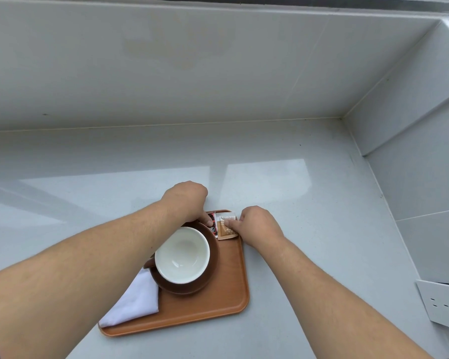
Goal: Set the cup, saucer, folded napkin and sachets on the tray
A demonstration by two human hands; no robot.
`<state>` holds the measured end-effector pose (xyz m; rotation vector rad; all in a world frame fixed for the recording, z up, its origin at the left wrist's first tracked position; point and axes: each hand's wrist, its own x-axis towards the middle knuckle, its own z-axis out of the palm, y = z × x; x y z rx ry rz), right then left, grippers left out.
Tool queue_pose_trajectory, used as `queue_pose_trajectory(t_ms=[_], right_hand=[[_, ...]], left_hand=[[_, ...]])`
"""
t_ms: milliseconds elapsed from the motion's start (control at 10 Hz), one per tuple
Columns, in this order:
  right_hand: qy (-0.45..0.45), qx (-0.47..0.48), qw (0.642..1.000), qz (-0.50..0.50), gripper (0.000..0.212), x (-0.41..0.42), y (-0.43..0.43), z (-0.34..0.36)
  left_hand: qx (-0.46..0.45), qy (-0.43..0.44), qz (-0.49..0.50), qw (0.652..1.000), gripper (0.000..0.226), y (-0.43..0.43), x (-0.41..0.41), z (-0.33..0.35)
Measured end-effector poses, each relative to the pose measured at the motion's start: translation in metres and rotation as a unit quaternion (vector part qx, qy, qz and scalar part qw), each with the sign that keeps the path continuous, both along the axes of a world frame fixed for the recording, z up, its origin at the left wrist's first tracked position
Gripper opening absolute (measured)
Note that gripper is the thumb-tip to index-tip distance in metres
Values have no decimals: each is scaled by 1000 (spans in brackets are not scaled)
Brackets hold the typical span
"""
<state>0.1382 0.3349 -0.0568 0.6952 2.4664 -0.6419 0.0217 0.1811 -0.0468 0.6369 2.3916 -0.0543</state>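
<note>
View: head camera, looking down at a grey counter (309, 203) set in a tiled corner.
Tray: orange-brown tray (205, 307) in the near centre, flat on the counter, turned slightly askew.
Saucer: brown saucer (215, 255) on the tray's middle-left part.
Cup: white-lined cup (182, 255) upright on the saucer, empty, with its handle pointing left.
Napkin: folded white napkin (138, 299) on the tray's near-left corner, with one edge tucked beside the saucer.
Sachets: dark red sachet (213, 222) and brown sachet (226, 229) lie side by side at the tray's far-right corner, just beyond the saucer.
Left hand: left hand (186, 200) is over the tray's far edge, fingers curled down, one fingertip on the dark red sachet. I cannot tell whether it pinches or only presses.
Right hand: right hand (259, 226) is at the tray's right rim, forefinger laid on the brown sachet and the other fingers folded. I cannot tell whether it grips the sachet.
Other: white socket plate (443, 304) at the near right.
</note>
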Motion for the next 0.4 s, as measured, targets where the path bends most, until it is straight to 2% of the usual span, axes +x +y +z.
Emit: queue_pose_trajectory(t_ms=[200, 300, 400], right_hand=[[1, 21, 1000, 15, 46, 1, -2, 2], [24, 63, 996, 51, 41, 4, -3, 7], [122, 77, 988, 52, 39, 8, -6, 14]], left_hand=[[18, 16, -8, 1000, 52, -2, 3, 1], [36, 32, -7, 999, 47, -5, 6, 3], [94, 44, 0, 995, 40, -10, 8, 8]])
